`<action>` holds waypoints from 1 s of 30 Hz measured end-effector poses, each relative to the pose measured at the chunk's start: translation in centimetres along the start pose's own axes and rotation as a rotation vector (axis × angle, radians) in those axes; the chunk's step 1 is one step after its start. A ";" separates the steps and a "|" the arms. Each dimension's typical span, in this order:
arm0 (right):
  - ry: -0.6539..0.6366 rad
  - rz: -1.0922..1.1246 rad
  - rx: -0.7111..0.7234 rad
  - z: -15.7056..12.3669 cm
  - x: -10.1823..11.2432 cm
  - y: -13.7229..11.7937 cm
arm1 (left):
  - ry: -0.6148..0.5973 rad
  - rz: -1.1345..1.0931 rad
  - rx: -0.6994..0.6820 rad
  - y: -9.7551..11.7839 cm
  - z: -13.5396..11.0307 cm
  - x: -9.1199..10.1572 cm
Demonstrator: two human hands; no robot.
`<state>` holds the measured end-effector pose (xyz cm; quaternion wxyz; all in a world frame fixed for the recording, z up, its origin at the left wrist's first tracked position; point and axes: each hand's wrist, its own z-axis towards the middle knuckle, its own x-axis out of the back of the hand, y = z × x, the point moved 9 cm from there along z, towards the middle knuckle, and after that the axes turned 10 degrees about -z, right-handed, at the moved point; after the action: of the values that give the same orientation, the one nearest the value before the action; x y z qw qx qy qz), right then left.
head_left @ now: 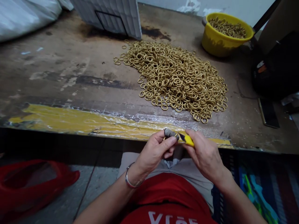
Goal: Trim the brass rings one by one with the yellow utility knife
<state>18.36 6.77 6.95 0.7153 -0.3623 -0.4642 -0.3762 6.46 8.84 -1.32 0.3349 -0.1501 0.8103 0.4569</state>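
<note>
A worn brown surface [51, 74] by a pale wall [168, 5] bears heaped golden rings [177, 77]. At its near edge [70, 120], the closed right hand [206, 152] grips a slanting yellow knife [188, 141], blade [182, 137] pointing left and slightly away, and the curled left hand [155, 147] pinches one ring [176, 135].

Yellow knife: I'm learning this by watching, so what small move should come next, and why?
Probably a light stroke of the yellow knife along the gold ring: the left hand appears to pinch it beside the grey finger cover, and the right hand points the dark blade close to it.
</note>
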 end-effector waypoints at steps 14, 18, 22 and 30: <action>-0.105 0.249 -0.100 0.1 0.0 0.6 | -0.073 0.283 -0.125 0.9 -0.8 -0.2; 0.042 0.055 -0.374 -0.4 -0.1 6.2 | -0.218 0.445 -0.206 2.3 -2.0 -2.5; 0.031 0.025 -0.448 -0.3 -0.9 9.1 | -0.157 0.161 -0.014 0.7 -0.2 -2.1; -0.166 -0.256 -0.411 2.4 -4.8 10.4 | -0.040 -0.115 0.096 -0.9 4.0 -1.4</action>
<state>25.16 14.49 1.46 0.5328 -0.4680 -0.4772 -0.5190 9.55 11.65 -2.36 0.3836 -0.1708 0.8144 0.4006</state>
